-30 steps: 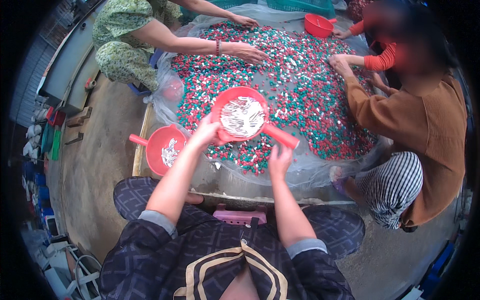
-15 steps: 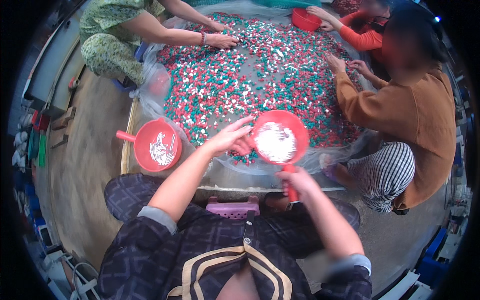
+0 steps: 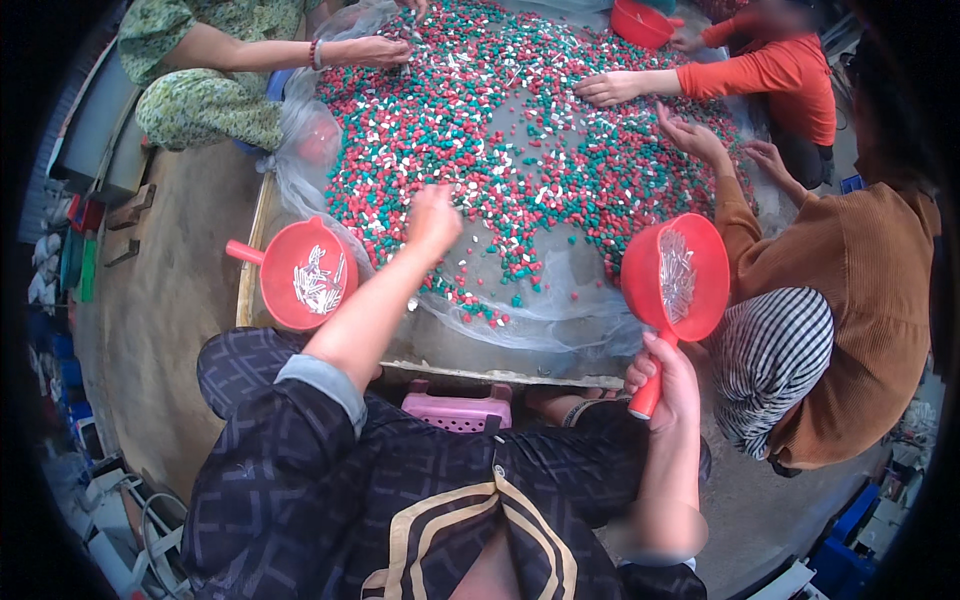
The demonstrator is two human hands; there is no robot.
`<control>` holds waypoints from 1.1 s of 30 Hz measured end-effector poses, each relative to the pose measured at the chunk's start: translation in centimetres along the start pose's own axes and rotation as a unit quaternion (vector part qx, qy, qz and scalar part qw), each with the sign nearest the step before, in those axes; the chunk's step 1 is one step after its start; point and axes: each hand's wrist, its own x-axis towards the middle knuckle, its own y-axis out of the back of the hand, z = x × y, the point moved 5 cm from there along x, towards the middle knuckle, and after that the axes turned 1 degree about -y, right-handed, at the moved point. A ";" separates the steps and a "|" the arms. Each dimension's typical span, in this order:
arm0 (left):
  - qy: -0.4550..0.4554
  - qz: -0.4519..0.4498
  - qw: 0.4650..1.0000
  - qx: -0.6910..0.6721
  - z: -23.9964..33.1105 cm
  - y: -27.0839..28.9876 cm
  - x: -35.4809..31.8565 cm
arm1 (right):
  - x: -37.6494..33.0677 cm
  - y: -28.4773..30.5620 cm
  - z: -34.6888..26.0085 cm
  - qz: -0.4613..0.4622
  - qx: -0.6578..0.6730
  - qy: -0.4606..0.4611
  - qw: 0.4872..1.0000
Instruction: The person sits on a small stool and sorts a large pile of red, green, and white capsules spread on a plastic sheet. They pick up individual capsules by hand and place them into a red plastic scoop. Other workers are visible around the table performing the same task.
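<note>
My right hand (image 3: 672, 378) is wrapped round the handle of a red plastic dipper (image 3: 712, 275). Its bowl is tilted, and whitish slim pieces (image 3: 677, 278) lie inside. My left hand (image 3: 435, 222) is closed above the near part of a wide spread of small red, green and white pieces (image 3: 455, 125); anything within its fingers is hidden. To the left of that arm, a second red dipper (image 3: 272, 285) rests at the table's corner, holding slim white pieces (image 3: 318, 282).
Clear plastic sheeting (image 3: 560, 325) lines the table's near edge. One person in a green patterned top (image 3: 245, 25) reaches in from the far left. Others in an orange sleeve (image 3: 745, 80) and a brown top (image 3: 850, 240) work at the right. A red bowl (image 3: 640, 28) stands at the back.
The dipper in my right hand has moved right and tilted, away from my left hand. My left hand has gone from spread fingers beside it to closed over the pieces. The orange-sleeved arm now reaches across.
</note>
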 end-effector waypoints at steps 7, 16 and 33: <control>-0.423 -0.181 0.888 -0.002 16.1 -10.1 -10.3 | 1.2 -1.2 -0.5 -0.029 0.062 -0.032 0.997; -0.301 -0.151 0.924 0.181 5.9 -6.9 -0.9 | 1.5 -0.9 0.2 -0.026 0.074 -0.063 0.995; -0.414 -0.225 0.879 -0.071 5.6 -2.8 -12.5 | 3.0 -2.7 2.3 -0.028 0.004 -0.109 0.994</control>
